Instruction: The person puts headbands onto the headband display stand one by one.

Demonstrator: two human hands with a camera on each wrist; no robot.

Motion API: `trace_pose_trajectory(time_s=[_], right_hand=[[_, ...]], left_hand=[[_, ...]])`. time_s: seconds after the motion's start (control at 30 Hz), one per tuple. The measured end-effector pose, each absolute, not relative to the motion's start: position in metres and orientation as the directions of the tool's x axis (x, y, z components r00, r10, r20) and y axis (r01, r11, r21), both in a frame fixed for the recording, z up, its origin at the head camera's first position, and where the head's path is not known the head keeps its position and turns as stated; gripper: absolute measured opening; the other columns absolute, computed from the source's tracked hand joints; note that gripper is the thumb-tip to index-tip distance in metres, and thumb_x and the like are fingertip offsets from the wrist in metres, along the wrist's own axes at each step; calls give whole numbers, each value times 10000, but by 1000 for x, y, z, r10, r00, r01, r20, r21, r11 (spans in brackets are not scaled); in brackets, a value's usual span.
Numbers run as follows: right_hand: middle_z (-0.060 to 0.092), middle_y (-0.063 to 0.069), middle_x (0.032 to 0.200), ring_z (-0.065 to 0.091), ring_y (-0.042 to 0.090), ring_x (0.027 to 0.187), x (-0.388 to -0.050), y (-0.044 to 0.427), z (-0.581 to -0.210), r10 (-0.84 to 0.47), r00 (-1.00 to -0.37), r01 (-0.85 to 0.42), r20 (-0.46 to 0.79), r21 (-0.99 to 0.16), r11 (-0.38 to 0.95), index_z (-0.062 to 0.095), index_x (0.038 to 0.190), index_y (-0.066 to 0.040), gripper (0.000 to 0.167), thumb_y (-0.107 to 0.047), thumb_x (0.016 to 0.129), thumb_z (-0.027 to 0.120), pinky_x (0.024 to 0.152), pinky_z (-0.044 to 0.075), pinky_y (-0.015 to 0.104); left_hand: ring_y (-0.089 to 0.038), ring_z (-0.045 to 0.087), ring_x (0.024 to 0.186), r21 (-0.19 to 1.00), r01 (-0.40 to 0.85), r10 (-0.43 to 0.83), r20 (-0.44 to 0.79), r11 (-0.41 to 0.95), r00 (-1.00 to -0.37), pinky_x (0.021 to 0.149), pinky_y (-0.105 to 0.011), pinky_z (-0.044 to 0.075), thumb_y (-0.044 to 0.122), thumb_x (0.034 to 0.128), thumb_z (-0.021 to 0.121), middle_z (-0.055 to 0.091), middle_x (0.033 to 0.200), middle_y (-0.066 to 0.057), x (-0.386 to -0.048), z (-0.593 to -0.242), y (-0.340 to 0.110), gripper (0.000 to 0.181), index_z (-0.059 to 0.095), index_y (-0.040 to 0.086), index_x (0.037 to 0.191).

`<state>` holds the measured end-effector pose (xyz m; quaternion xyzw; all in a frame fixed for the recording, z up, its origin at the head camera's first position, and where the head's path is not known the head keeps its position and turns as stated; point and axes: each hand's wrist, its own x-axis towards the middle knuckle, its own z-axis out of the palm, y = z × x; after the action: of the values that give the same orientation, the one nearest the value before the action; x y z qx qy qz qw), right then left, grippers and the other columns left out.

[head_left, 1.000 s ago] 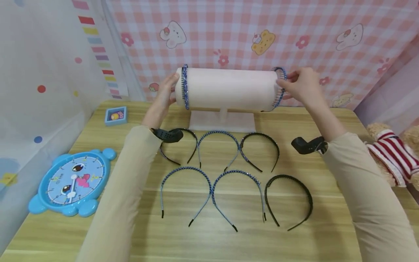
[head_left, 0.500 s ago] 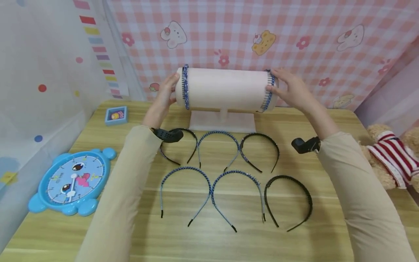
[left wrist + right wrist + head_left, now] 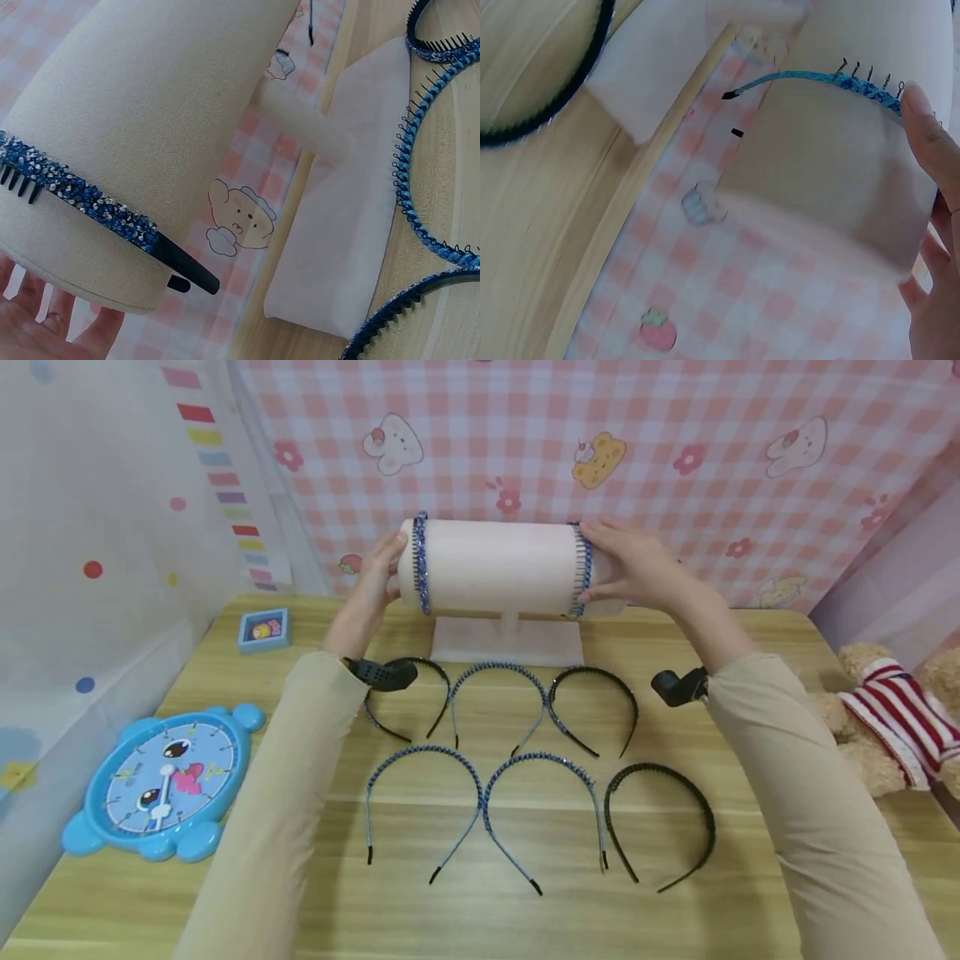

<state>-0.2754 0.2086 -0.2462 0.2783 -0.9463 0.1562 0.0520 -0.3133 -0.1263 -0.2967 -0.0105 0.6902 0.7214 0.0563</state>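
Observation:
A white padded headband display stand [image 3: 502, 564] lies crosswise at the back of the table. My left hand [image 3: 372, 578] holds its left end, beside a glittery blue-and-silver headband [image 3: 90, 199] fitted over the roll. Toward the other end, my right hand [image 3: 637, 564] spans the roll, thumb and fingers bent against a blue braided headband [image 3: 855, 84] with wire teeth. That headband sits over the roll, some way in from the right end. In the right wrist view the thumb touches its edge; the fingers behind the roll are partly hidden.
Blue headbands [image 3: 423, 748] and black headbands [image 3: 708, 818] lie in two rows before the stand's base [image 3: 506, 643]. A blue clock [image 3: 97, 785] and small blue frame [image 3: 265, 631] are at left. A teddy bear [image 3: 892, 718] sits at right; a checked cloth [image 3: 480, 435] hangs behind.
My right hand has slid the blue braided headband leftward along the roll, from the right end inward. My left hand has stayed on the left end.

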Motion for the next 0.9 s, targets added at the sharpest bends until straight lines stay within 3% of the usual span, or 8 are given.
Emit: trace_pose_trajectory(time_s=[0.5,0.77,0.9], right_hand=[[285,141,1480,227,310,1384,-286,156,-249,-574,-792,-608,207,-188,772,279,1422,-32,884,-375,743,731,1137,143,484],[309,144,1469,255,291,1377,-295,147,-246,-579,-790,-613,202,-244,751,300,1416,-45,917,-387,700,760,1148,161,425],[305,116,1476,250,279,1381,-299,147,-240,-571,-809,-584,142,-307,751,309,1418,-75,925,-371,677,778,1150,169,393]], left_hand=[[-204,303,1279,996,-93,81,-92,-13,-993,1053,-399,309,471,922,414,289,1464,0,-312,-298,-118,579,281,223,1428],[-211,284,1297,996,-92,79,-91,-5,-993,1070,-416,288,476,921,412,268,1478,16,-310,-296,-116,581,268,246,1434],[-213,291,1290,997,-81,81,-80,-9,-994,1066,-417,292,472,920,416,271,1476,11,-310,-297,-116,585,269,236,1434]])
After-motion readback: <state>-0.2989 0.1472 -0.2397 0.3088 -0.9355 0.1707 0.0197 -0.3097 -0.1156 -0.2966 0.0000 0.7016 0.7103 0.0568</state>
